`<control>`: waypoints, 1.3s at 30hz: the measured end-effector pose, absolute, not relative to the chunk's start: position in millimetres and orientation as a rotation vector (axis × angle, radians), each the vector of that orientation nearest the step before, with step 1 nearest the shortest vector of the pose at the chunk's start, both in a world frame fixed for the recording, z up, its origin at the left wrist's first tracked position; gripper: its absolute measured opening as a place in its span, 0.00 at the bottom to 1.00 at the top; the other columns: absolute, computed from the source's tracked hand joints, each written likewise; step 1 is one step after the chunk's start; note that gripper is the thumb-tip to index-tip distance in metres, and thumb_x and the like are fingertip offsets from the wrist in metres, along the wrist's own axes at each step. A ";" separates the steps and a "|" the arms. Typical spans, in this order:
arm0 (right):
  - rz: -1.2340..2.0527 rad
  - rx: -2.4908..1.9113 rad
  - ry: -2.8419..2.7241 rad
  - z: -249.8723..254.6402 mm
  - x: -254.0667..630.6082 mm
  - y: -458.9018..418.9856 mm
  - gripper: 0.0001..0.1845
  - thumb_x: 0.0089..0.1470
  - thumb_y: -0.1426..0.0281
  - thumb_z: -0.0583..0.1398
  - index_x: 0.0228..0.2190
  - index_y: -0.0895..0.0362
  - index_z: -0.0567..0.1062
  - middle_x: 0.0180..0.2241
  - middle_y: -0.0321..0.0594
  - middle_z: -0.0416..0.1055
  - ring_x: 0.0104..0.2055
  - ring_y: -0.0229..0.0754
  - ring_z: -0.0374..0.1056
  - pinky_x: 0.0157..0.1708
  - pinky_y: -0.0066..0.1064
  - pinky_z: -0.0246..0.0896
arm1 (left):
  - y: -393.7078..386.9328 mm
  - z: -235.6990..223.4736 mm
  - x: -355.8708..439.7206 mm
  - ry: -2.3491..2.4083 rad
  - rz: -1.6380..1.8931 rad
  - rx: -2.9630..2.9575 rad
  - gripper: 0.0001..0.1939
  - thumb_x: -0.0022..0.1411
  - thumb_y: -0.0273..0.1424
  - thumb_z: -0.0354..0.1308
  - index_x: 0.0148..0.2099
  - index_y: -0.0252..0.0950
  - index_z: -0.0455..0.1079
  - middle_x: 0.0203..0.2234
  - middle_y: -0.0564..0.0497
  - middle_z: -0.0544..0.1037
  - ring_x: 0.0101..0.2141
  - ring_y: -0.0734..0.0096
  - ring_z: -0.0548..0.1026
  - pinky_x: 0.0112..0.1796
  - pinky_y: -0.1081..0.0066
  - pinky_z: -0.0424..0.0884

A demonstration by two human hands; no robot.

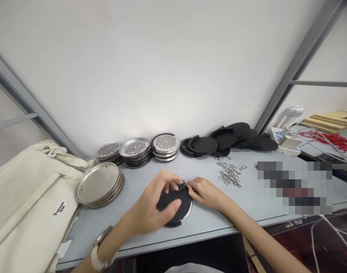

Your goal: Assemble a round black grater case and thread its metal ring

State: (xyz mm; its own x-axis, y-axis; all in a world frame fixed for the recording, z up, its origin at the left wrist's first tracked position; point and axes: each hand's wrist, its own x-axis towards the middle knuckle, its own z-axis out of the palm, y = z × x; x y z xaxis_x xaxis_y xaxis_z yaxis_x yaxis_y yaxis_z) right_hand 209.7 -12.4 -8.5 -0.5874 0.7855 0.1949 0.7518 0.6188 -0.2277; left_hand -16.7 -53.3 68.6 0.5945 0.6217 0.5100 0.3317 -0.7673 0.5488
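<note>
A round black disc (182, 209) with a shiny metal rim lies flat near the table's front edge. My left hand (150, 206) is over its left side, thumb and fingers spread apart, slightly blurred. At the disc's upper right edge my right hand (204, 192) pinches a small silver snap clip (185, 183). Whether the clip passes through the disc is hidden by my fingers. A pile of similar silver clips (229, 173) lies loose to the right, behind my right hand.
Stacked metal grater discs (165, 143) line the wall, with black round covers (233, 138) to their right. Plain metal discs (98, 184) are stacked at left beside a cream bag (33, 197). A white device (287, 142) with cables and red items (329, 140) are at far right.
</note>
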 end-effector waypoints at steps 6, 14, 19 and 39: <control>0.154 -1.254 -2.575 -11.8 210.9 -12.1 0.17 0.62 0.70 0.46 0.24 0.56 0.66 0.22 0.38 0.67 0.27 0.39 0.63 0.29 0.28 0.50 | 6.5 39.6 0.8 0.808 0.484 2.662 0.21 0.55 0.30 0.58 0.50 0.37 0.59 0.41 0.47 0.69 0.39 0.64 0.70 0.39 0.67 0.69; 0.065 -1.322 -2.527 -23.1 203.8 -12.6 0.16 0.60 0.71 0.47 0.24 0.57 0.67 0.21 0.37 0.66 0.25 0.39 0.61 0.28 0.30 0.47 | 19.7 15.5 9.8 0.717 0.550 2.614 0.15 0.55 0.27 0.56 0.46 0.37 0.60 0.36 0.50 0.70 0.38 0.67 0.69 0.41 0.68 0.67; 0.055 -1.348 -2.419 -30.6 200.4 -17.7 0.15 0.59 0.73 0.47 0.23 0.57 0.66 0.21 0.37 0.65 0.26 0.39 0.60 0.30 0.30 0.49 | 14.7 13.4 10.3 0.725 0.589 2.647 0.14 0.58 0.26 0.53 0.48 0.37 0.60 0.40 0.48 0.71 0.42 0.65 0.69 0.43 0.67 0.66; 0.180 -1.308 -2.399 -27.1 205.5 -22.5 0.13 0.62 0.71 0.46 0.28 0.57 0.65 0.24 0.38 0.66 0.28 0.40 0.61 0.30 0.30 0.53 | 10.3 8.8 9.8 0.663 0.552 2.872 0.07 0.63 0.26 0.49 0.44 0.35 0.63 0.36 0.48 0.72 0.39 0.65 0.69 0.42 0.67 0.65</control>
